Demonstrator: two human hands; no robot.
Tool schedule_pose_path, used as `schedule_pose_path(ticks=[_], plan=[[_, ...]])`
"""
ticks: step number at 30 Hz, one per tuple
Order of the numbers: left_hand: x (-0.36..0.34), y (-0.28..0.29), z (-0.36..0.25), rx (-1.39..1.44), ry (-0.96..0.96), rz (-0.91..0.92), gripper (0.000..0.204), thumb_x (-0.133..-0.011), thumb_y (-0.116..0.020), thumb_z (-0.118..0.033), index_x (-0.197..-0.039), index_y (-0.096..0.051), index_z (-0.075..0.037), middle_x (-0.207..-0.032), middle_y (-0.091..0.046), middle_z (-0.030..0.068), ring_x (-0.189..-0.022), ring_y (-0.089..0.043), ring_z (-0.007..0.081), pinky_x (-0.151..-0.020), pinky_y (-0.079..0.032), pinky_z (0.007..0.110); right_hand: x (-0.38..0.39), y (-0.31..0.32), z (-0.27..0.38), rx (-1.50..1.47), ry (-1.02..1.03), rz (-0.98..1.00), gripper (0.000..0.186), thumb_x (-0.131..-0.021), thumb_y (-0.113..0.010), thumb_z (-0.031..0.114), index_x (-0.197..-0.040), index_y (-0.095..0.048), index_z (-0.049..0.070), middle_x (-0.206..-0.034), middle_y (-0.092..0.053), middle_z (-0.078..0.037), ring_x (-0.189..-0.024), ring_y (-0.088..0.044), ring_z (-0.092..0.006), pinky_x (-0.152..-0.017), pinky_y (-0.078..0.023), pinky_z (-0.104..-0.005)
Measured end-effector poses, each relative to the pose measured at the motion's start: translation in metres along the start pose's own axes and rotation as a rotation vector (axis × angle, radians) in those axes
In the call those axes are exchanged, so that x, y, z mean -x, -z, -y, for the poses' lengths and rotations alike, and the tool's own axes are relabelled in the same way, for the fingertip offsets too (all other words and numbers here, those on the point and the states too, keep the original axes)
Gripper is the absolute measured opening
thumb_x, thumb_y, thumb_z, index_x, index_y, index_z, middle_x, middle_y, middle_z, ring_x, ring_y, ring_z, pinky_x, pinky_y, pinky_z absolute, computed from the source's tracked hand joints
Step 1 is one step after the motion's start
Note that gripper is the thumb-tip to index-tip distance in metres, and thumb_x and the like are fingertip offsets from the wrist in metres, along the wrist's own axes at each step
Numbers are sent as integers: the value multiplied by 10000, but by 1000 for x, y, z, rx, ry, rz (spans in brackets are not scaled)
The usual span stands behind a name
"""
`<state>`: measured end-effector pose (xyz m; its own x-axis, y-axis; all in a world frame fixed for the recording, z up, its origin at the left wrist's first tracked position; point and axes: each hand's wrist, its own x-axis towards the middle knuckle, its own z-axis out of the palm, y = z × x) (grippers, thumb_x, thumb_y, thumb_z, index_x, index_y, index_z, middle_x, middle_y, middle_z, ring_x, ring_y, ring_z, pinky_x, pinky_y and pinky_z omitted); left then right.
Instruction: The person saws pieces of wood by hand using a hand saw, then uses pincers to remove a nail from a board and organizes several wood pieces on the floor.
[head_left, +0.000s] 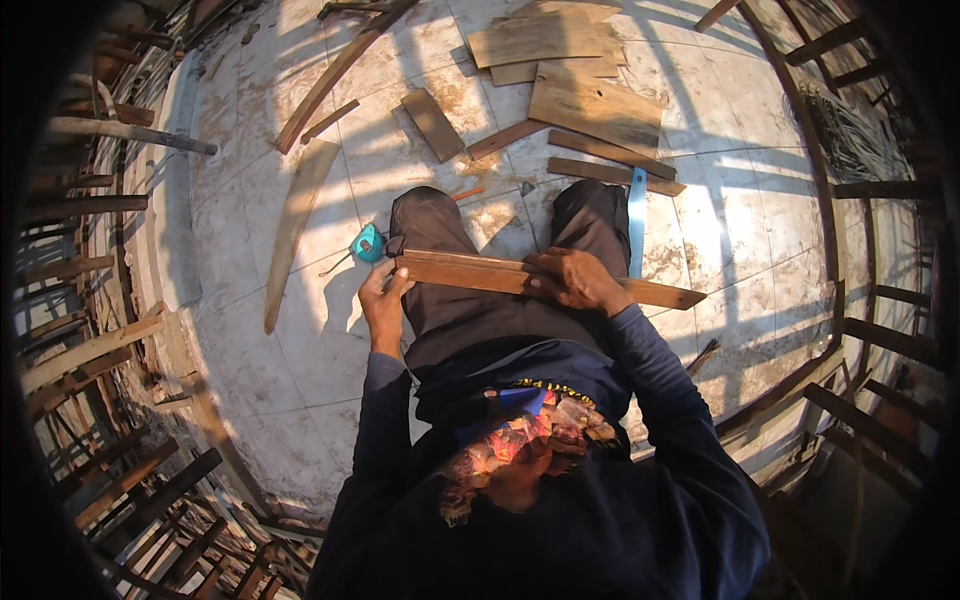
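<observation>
Person seated on a tiled floor (300,380), wooden plank (500,275) across the lap, long axis running 9 to 3 o'clock. Left hand (383,300) pinches its 9 o'clock end; right hand (578,282) presses down near mid-plank, fingers curled over it. Teal tape measure (367,243) lies just beside the left hand, approx 11 o'clock.

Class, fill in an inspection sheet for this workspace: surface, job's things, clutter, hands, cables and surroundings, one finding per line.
Surface: pale tiled floor, dusty and stained.
Job's things: wooden plank lying across the person's knees.
Clutter: loose boards, teal tape measure, blue-handled saw.
Hands: left hand at the plank's left end; right hand on top of it.
Cables: nothing seen.
Surroundings: wooden slat framework around the floor.
</observation>
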<state>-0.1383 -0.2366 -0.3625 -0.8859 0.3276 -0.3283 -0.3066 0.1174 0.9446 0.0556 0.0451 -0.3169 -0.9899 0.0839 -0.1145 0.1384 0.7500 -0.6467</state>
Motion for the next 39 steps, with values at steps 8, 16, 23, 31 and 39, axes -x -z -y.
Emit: schedule_pose_path(ticks=[8, 16, 23, 31, 39], plan=[[-6, 4, -1, -351, -160, -6, 333, -865, -711, -135, -1127, -670, 67, -1035, -709, 130, -881, -662, 172, -814, -523, 286, 0, 2, 5, -70, -13, 63, 330, -965, -540, 331, -1206, -621, 120, -1016, -652, -142, -911, -653, -360, -790, -525, -444], [1, 2, -12, -481, -122, -33, 386, -854, -704, -193, -1164, -669, 34, -1045, -717, 203, -947, -691, 243, -876, -501, 321, 0, -4, 3, -51, 62, 27, 339, -945, -557, 235, -1246, -587, 83, -1049, -620, -145, -910, -650, -365, -786, -527, -434], [6, -7, -13, -426, -113, -28, 364, -842, -705, -122, -1154, -665, 60, -1091, -701, 222, -997, -680, 251, -900, -491, 320, 0, -10, 11, 11, -16, 23, 269, -937, -561, 206, -1170, -593, 76, -1021, -620, -143, -913, -651, -361, -770, -531, -449], [20, -19, -10, -564, -232, -50, 407, -847, -691, -106, -1191, -622, 101, -1146, -665, 250, -1076, -640, 329, -970, -457, 363, -6, -19, 22, 112, -40, -4, 240, -941, -542, 243, -1093, -569, 59, -964, -600, -144, -829, -659, -360, -705, -529, -456], [-10, -16, -33, -659, -313, 17, 461, -934, -615, -365, -1117, -629, 58, -1045, -644, 208, -969, -622, 332, -877, -478, 410, -3, -16, 0, 107, 114, -16, 450, -725, -678, 230, -1114, -528, 59, -1011, -538, -127, -843, -626, -327, -706, -533, -427]])
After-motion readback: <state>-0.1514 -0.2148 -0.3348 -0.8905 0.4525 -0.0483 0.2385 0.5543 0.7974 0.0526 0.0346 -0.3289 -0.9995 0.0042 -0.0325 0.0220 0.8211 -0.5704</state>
